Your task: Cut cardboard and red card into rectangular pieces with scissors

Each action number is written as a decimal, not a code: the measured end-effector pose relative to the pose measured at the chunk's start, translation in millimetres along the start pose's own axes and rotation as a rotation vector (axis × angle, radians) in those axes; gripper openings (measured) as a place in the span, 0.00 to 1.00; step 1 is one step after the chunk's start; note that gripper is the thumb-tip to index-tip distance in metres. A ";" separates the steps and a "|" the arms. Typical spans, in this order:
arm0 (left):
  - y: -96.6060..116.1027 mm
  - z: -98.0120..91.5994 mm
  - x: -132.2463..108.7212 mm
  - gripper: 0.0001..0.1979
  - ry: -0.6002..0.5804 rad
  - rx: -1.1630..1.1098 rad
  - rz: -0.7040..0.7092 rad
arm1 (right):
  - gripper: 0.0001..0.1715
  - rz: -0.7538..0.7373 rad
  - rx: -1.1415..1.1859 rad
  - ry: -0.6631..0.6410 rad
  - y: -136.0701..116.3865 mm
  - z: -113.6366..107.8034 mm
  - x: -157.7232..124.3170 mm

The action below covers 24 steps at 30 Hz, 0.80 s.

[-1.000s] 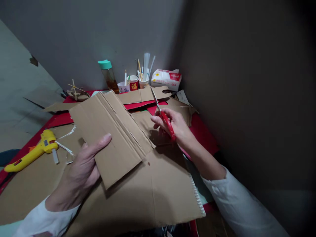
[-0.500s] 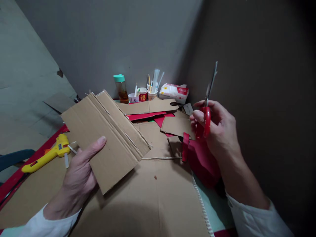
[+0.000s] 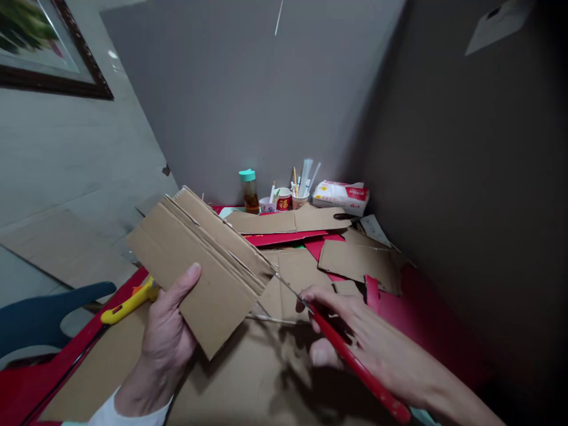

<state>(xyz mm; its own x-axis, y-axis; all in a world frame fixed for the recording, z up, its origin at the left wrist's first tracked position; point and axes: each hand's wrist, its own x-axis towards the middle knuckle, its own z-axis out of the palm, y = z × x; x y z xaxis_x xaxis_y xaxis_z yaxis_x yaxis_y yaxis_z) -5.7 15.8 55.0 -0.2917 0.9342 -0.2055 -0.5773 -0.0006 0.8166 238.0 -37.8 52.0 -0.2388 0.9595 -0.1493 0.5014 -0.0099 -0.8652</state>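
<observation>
A creased, folded piece of cardboard (image 3: 202, 266) is tilted up in front of me. My left hand (image 3: 173, 316) grips its lower left edge, thumb on top and the other fingers hidden behind. My right hand (image 3: 341, 331) is closed around the red handles of a pair of scissors (image 3: 337, 340). The metal blades point up and left, their tips at the right corner of the cardboard piece; whether they touch it I cannot tell. Beneath both hands lies a large cardboard sheet (image 3: 248, 390).
A yellow glue gun (image 3: 131, 302) lies at left, partly behind my left hand. Further back are loose cardboard scraps (image 3: 355, 260), a bottle with a teal lid (image 3: 249, 192), cups with pens and sticks (image 3: 300, 201) and a tissue pack (image 3: 341, 196). A blue chair (image 3: 57, 305) stands at left.
My right hand has brought the scissors down and left, from upright in the air to the cardboard's right corner. My left hand still holds the cardboard. The view has tilted upward.
</observation>
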 end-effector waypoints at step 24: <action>-14.3 -6.0 -4.1 0.22 -0.082 0.021 0.016 | 0.13 0.000 -0.022 -0.069 -16.6 5.7 -6.6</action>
<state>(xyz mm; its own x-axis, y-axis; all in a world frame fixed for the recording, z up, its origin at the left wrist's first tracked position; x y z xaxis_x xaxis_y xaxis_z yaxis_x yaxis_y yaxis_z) -0.9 9.8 40.9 -0.2369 0.9602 -0.1481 -0.5564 -0.0092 0.8308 226.5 -45.5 64.6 -0.2951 0.9379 -0.1826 0.5192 -0.0031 -0.8547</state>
